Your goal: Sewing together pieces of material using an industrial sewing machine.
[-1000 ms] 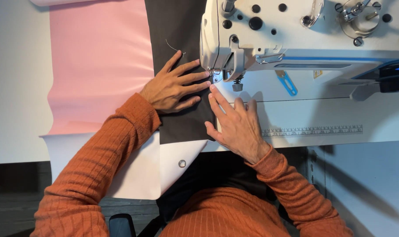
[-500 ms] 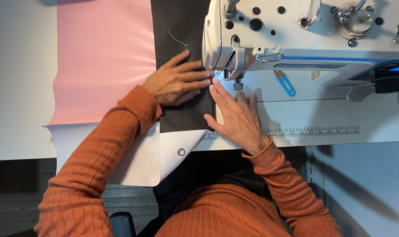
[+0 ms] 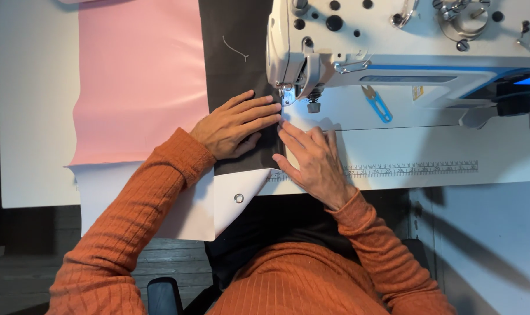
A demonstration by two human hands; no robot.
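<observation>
Looking down from the head camera: both hands are spread flat, palms down, pinning a strip of dark fabric [image 3: 237, 52] to the white desk [image 3: 37, 116], not gripping anything. The left hand [image 3: 236, 123] sits on the fabric itself, fingers pointing right toward the presser foot [image 3: 286, 93] of the white sewing machine [image 3: 405, 41]. The right hand [image 3: 311, 160] lies at the fabric's right edge, fingertips almost meeting the left's just near of the foot. The strip's long axis runs near to far, passing under the machine head, so the foot lies just far of both hands. A pink sheet [image 3: 139, 81] lies to the left.
</observation>
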